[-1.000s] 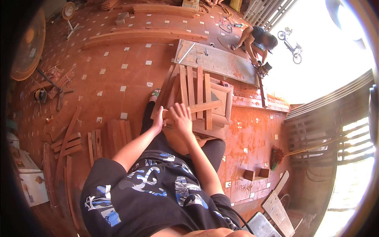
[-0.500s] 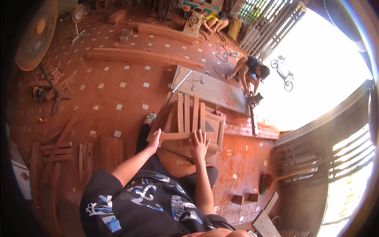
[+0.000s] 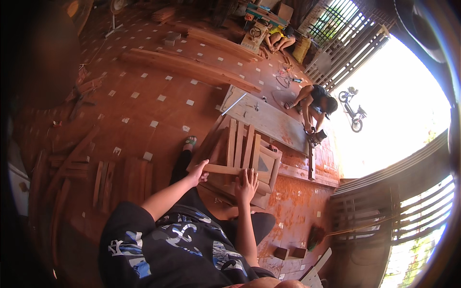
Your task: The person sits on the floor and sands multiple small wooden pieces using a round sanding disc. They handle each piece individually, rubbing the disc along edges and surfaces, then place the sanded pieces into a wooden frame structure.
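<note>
A wooden slat [image 3: 223,169] lies crosswise in front of me. My left hand [image 3: 197,174] is closed around its left end, thumb along the top. My right hand [image 3: 246,186] rests flat near the slat's other end, fingers stretched out and slightly apart. Just beyond, several narrow wooden strips [image 3: 239,146] lie side by side, pointing away from me. They rest on a low wooden frame-like piece [image 3: 272,168], partly hidden by the slat and my hands.
A long grey board [image 3: 269,117] lies beyond the strips. At its right end a crouching person [image 3: 314,101] works with a tool [image 3: 317,137]. Lumber pieces [image 3: 137,180] lie to my left, long beams [image 3: 192,67] farther off. Another person [image 3: 281,38] sits at the back.
My view has shifted, so the scene sits farther right and lower. The slat now slopes slightly down to the right. My left hand still grips it; my right hand stays flat at the other end.
</note>
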